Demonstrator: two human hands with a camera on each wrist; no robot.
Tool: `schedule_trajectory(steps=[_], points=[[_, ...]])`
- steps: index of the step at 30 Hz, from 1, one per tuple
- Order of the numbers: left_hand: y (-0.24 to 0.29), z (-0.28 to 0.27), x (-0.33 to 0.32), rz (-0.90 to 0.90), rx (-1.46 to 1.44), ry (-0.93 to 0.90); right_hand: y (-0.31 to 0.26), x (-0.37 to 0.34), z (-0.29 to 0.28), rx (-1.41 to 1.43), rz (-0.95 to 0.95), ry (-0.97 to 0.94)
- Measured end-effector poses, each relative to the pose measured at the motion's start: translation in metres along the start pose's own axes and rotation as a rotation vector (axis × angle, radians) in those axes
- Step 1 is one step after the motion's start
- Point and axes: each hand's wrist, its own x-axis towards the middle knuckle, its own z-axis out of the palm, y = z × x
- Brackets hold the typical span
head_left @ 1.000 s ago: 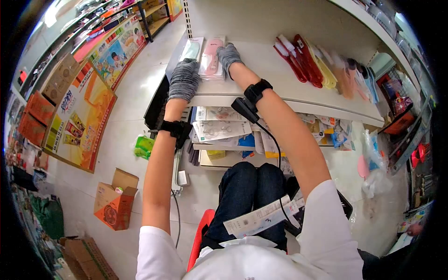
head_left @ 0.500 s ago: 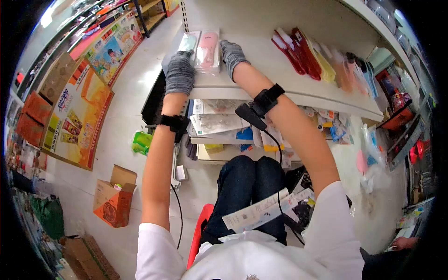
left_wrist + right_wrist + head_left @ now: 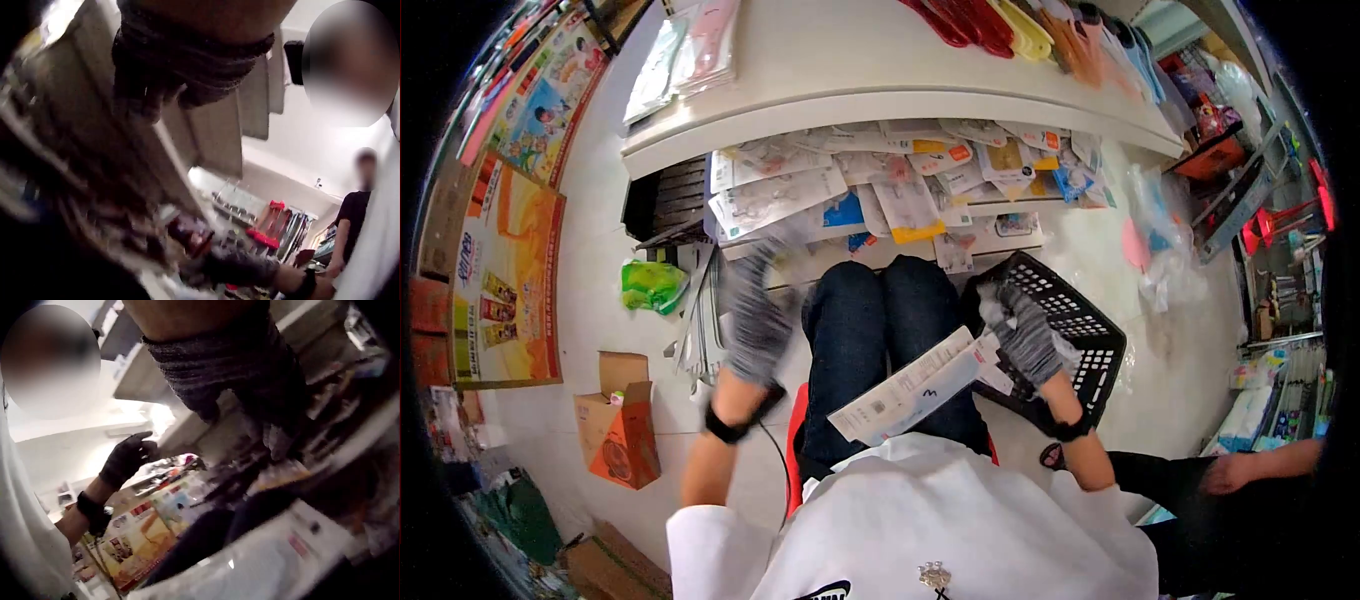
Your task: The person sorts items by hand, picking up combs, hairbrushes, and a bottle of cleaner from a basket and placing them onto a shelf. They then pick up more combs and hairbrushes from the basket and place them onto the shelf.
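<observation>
My left hand [image 3: 762, 315], in a grey knit glove, is blurred by motion beside the left knee. In the right wrist view this left hand [image 3: 128, 461] has loosely bent fingers and nothing in them. The gloved right hand [image 3: 1028, 335] is over the black plastic basket [image 3: 1108, 345], its fingers [image 3: 275, 439] hanging down apart from the thumb and holding nothing. Close to it, a flat white printed package [image 3: 910, 392] lies across my thighs. At the upper left of the shelf are a pink package [image 3: 708, 45] and a pale green package [image 3: 658, 65], both in clear wrap.
A lower shelf holds several carded packages [image 3: 780, 195]. Red-handled brushes [image 3: 965, 25] lie on the upper shelf [image 3: 830, 60]. An orange carton [image 3: 622, 435] and a green bag [image 3: 652, 287] are on the floor at left. Another person's arm [image 3: 1270, 465] shows at right.
Both hands have left the pink and green packages on the shelf and come back toward my lap, the right one to the basket. The head view has tilted down.
</observation>
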Motion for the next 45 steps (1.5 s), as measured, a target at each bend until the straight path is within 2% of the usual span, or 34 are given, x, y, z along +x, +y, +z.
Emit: schedule_trajectory(steps=[1, 2, 4, 5, 7, 9, 11, 12, 14, 15, 16, 18, 19, 20, 22, 23, 26, 27, 28, 30, 31, 32, 34, 37, 38, 39, 41, 42, 43, 44, 45], points=[[0.024, 0.020, -0.023, -0.167, -0.369, -0.264, 0.038, -0.016, 0.020, 0.125, 0.049, -0.036], [0.045, 0.026, -0.043, -0.372, -0.509, -0.439, 0.040, -0.027, 0.022, 0.050, 0.196, -0.142], [0.034, 0.065, -0.106, -0.336, -0.403, -0.666, 0.085, -0.052, 0.052, -0.001, 0.206, -0.186], [0.041, 0.065, -0.104, -0.339, -0.355, -0.750, 0.085, -0.056, 0.056, 0.095, 0.372, -0.203], [0.060, 0.057, -0.099, -0.348, -0.257, -0.926, 0.090, -0.065, 0.063, 0.203, 0.405, -0.123], [0.058, 0.068, -0.112, -0.211, -0.096, -0.994, 0.083, -0.071, 0.064, 0.396, 0.411, -0.021], [0.058, 0.079, -0.121, -0.073, 0.080, -1.024, 0.083, -0.073, 0.062, 0.172, 0.352, -0.025], [0.061, 0.078, -0.118, -0.094, 0.056, -1.099, 0.084, -0.073, 0.062, 0.060, 0.320, -0.027], [0.066, 0.073, -0.108, -0.137, 0.005, -1.244, 0.097, -0.078, 0.068, 0.062, 0.351, -0.073], [0.063, 0.073, -0.109, -0.115, -0.105, -1.216, 0.100, -0.080, 0.070, 0.044, 0.385, -0.121], [0.062, 0.072, -0.109, -0.086, -0.133, -1.109, 0.104, -0.083, 0.071, 0.024, 0.421, -0.169], [0.068, 0.064, -0.101, -0.026, -0.194, -0.899, 0.109, -0.091, 0.074, 0.209, 0.388, -0.140], [0.082, 0.051, -0.085, -0.018, -0.242, -0.723, 0.110, -0.091, 0.073, 0.269, 0.355, -0.141], [0.089, 0.043, -0.072, 0.038, -0.171, -0.657, 0.110, -0.091, 0.072, 0.329, 0.320, -0.144], [0.071, 0.055, -0.081, 0.219, 0.046, -0.523, 0.109, -0.088, 0.076, 0.520, 0.360, -0.041], [0.058, 0.064, -0.094, 0.202, 0.072, -0.538, 0.108, -0.086, 0.078, 0.618, 0.379, 0.007], [0.054, 0.073, -0.102, 0.238, 0.299, -0.631, 0.103, -0.075, 0.067, 0.450, 0.455, 0.036], [0.058, 0.070, -0.102, 0.162, 0.185, -0.663, 0.117, -0.076, 0.074, 0.584, 0.355, 0.120], [0.064, 0.063, -0.097, 0.138, 0.178, -0.687, 0.128, -0.075, 0.078, 0.637, 0.345, 0.150], [0.054, 0.061, -0.102, 0.150, 0.089, -0.591, 0.140, -0.072, 0.077, 0.737, 0.333, 0.213], [0.051, 0.059, -0.102, 0.099, 0.089, -0.598, 0.139, -0.071, 0.073, 0.757, 0.381, 0.185], [0.051, 0.057, -0.103, 0.101, 0.093, -0.504, 0.137, -0.069, 0.070, 0.791, 0.417, 0.177], [0.048, 0.052, -0.105, 0.043, 0.086, -0.339, 0.129, -0.062, 0.065, 0.861, 0.487, 0.155], [0.036, 0.044, -0.118, -0.241, 0.020, -0.321, 0.103, -0.053, 0.052, 0.834, 0.502, 0.181], [0.029, 0.042, -0.125, -0.352, -0.061, -0.247, 0.098, -0.049, 0.050, 0.813, 0.507, 0.184], [0.020, 0.041, -0.136, -0.463, -0.143, -0.172, 0.130, -0.045, 0.071, 0.842, 0.398, 0.199], [-0.009, 0.046, -0.160, -0.670, -0.292, -0.053, 0.115, -0.034, 0.080, 1.017, 0.471, 0.206], [-0.023, 0.047, -0.171, -0.843, -0.606, 0.033, 0.103, -0.028, 0.084, 1.103, 0.509, 0.209], [-0.029, 0.052, -0.179, -0.902, -0.861, 0.111, 0.083, -0.021, 0.084, 0.916, 0.480, 0.212], [-0.035, 0.056, -0.188, -0.950, -1.118, 0.191, 0.101, -0.016, 0.106, 0.670, 0.285, 0.198], [-0.024, 0.056, -0.185, -0.918, -1.086, 0.187, 0.092, -0.011, 0.113, 0.558, 0.242, 0.232]])
